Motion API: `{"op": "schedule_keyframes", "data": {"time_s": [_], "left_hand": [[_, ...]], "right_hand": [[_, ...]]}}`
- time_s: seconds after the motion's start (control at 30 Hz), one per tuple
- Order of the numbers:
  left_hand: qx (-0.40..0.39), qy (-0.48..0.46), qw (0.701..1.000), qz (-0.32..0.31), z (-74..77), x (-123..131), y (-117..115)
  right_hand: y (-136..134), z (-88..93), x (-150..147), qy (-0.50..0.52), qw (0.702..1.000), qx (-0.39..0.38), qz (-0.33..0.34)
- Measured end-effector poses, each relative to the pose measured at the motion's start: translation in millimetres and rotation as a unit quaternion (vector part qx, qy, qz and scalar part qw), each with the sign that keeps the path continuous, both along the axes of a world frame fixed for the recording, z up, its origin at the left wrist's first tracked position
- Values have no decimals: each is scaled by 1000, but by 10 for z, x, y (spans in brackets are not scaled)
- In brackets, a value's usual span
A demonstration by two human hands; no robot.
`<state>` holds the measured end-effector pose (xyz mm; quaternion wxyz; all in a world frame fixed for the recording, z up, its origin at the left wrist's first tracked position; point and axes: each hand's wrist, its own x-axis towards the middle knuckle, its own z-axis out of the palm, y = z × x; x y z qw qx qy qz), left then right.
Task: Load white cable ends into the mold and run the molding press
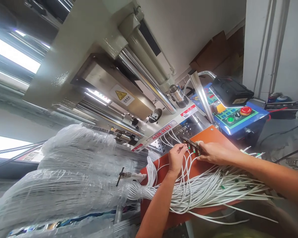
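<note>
My right hand (212, 152) grips one end of a dark metal mould strip (192, 144) above the orange-brown board (220, 137). Several white cables with small green ends (194, 149) sit along this strip. At its other end my left hand (176, 157) is closed, thumb and fingertips pinched at a cable end by the strip; the fingers partly hide that end. Loose white cables (188, 168) loop down from the strip between my two hands. Beneath my wrists a thick bundle of white cables (201, 191) spreads across the board, some ends green.
A pale moulding machine (161, 130) with chrome columns stands just beyond the board, white cables running into its mould area. Plastic-wrapped cable bundles (84, 178) hang at the left, beside a T-handled clamp screw (125, 174). A blue control box (250, 117) with a red button sits at the right.
</note>
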<state>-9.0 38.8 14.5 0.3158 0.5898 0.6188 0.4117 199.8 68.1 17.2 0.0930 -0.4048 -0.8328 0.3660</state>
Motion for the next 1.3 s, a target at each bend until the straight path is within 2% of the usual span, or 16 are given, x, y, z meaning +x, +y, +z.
{"op": "schedule_keyframes", "data": {"time_s": [0.13,0.27,0.37,0.5,0.63,0.9,1.3], "left_hand": [[-16,-7,999,30,82,-17,59],[-59,16,998,7,78,-90,132],[-60,137,989,-15,78,-142,118],[-6,344,937,-57,109,-150,63],[28,423,902,-89,105,-128,71],[51,461,881,-89,60,-128,111],[72,418,900,-98,11,-169,123]], "right_hand": [[0,8,5,10,1000,-13,-4],[-3,-28,3,30,999,-16,-4],[-4,-41,-3,25,1000,-9,-5],[0,-15,-4,9,1000,-9,-2],[9,-19,2,14,1000,-12,2],[49,-116,7,27,999,-18,5],[71,-63,55,55,997,-46,7]]}}
